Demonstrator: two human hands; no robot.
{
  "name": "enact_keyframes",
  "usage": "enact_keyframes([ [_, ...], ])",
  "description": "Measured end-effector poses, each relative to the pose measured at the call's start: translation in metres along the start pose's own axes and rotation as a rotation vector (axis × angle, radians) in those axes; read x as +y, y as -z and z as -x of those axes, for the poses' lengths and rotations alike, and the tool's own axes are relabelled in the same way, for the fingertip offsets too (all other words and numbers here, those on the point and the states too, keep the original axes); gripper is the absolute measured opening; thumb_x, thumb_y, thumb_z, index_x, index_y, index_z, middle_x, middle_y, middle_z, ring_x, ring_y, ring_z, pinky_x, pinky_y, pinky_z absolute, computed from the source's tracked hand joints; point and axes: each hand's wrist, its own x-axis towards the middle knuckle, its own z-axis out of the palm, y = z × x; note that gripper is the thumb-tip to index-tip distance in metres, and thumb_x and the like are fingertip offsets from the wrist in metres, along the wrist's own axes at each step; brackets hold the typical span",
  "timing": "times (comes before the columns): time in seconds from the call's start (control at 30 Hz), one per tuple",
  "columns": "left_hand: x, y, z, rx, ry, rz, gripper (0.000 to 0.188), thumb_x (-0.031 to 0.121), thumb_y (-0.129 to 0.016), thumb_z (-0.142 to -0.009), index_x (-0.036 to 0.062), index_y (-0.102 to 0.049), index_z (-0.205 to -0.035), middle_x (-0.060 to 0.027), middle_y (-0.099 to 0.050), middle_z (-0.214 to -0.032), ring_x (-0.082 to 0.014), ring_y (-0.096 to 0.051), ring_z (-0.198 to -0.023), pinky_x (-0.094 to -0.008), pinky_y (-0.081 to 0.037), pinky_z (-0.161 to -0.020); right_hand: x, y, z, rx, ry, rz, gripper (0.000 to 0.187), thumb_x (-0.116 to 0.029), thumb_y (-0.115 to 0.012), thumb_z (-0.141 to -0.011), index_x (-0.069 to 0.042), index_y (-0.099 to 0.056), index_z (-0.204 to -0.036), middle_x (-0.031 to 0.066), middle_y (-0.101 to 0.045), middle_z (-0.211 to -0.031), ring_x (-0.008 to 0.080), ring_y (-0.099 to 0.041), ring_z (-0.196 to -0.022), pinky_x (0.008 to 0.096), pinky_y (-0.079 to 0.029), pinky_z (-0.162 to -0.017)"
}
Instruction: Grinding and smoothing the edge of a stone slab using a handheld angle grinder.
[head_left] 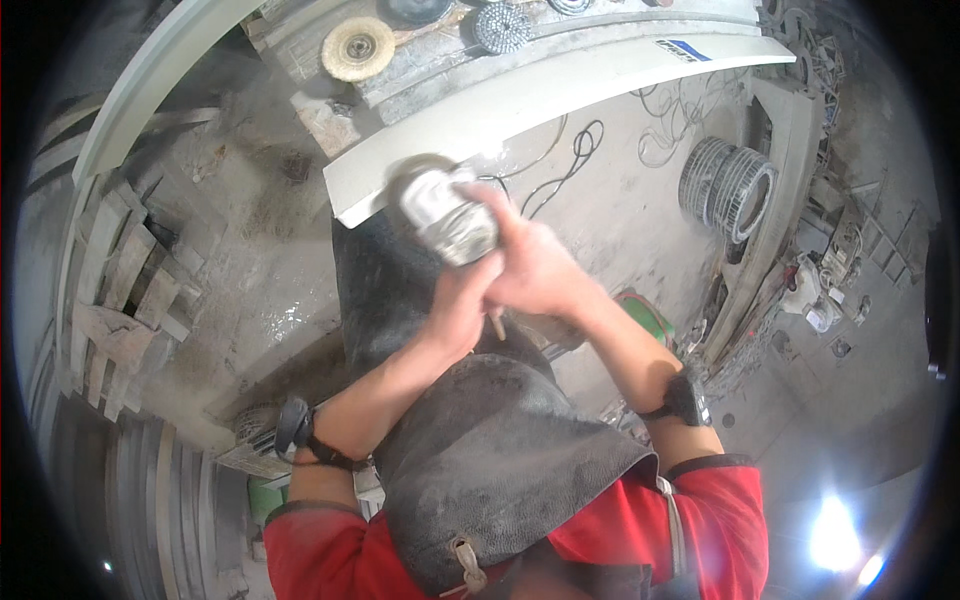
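head view: left fisheye of side-by-side pair on person's head, facing down, upright. dark apron (490,460) close at six o'clock; left sleeve (320,550) at seven, right sleeve (725,515) between four and five. left hand (462,305) and right hand (540,268) near dial centre; floor (610,170) farther off. long pale piece (560,95) at twelve looks bowed.

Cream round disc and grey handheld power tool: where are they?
Cream round disc (358,49), head view: its centre.
Grey handheld power tool (447,214), head view: its blurred body.
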Motion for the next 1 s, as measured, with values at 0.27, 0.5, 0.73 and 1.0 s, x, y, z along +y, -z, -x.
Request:
enact_keyframes([
  [0.27,-0.018,-0.111,-0.142,-0.286,0.172,-0.238,0.033,0.040,-0.063,-0.095,0.0098,-0.064,-0.110,0.0024,-0.062,-0.087,-0.0066,-0.053,-0.065,-0.0239,-0.036,-0.047,0.080,0.108,0.007,0.474,-0.158,-0.124,0.081,-0.009,-0.074,-0.079,-0.012,-0.035,-0.149,0.0195,-0.066,-0.123,0.0262,-0.067,-0.108,0.0391,-0.055,-0.092],
  [0.5,-0.030,-0.062,-0.074,-0.099,0.011,-0.567,0.055,0.044,-0.066,-0.095,0.0029,-0.060,-0.131,-0.0018,-0.061,-0.090,-0.0078,-0.058,-0.069,-0.0233,-0.046,-0.052,0.104,0.086,0.036,0.591,-0.066,-0.254,0.079,-0.009,-0.072,-0.084,-0.007,-0.031,-0.151,0.0175,-0.058,-0.131,0.0228,-0.059,-0.119,0.0356,-0.049,-0.101],
  [0.73,-0.004,0.102,0.055,0.455,-0.328,-0.736,0.039,0.014,-0.059,-0.098,0.0037,-0.055,-0.136,-0.0016,-0.069,-0.093,-0.0009,-0.042,-0.056,-0.0183,-0.034,-0.048,0.092,-0.026,0.048,0.448,0.142,-0.208,0.088,-0.009,-0.076,-0.076,-0.008,-0.030,-0.151,0.0202,-0.049,-0.140,0.0280,-0.051,-0.130,0.0378,-0.042,-0.111],
  [1.0,0.027,0.130,0.116,0.364,-0.388,-0.612,0.037,0.011,-0.061,-0.097,0.0021,-0.055,-0.132,-0.0048,-0.066,-0.090,-0.0035,-0.047,-0.057,-0.0189,-0.037,-0.050,0.063,-0.123,0.109,0.479,0.103,-0.299,0.092,-0.015,-0.075,-0.072,-0.014,-0.030,-0.153,0.0241,-0.061,-0.130,0.0340,-0.062,-0.121,0.0388,-0.049,-0.103],
])
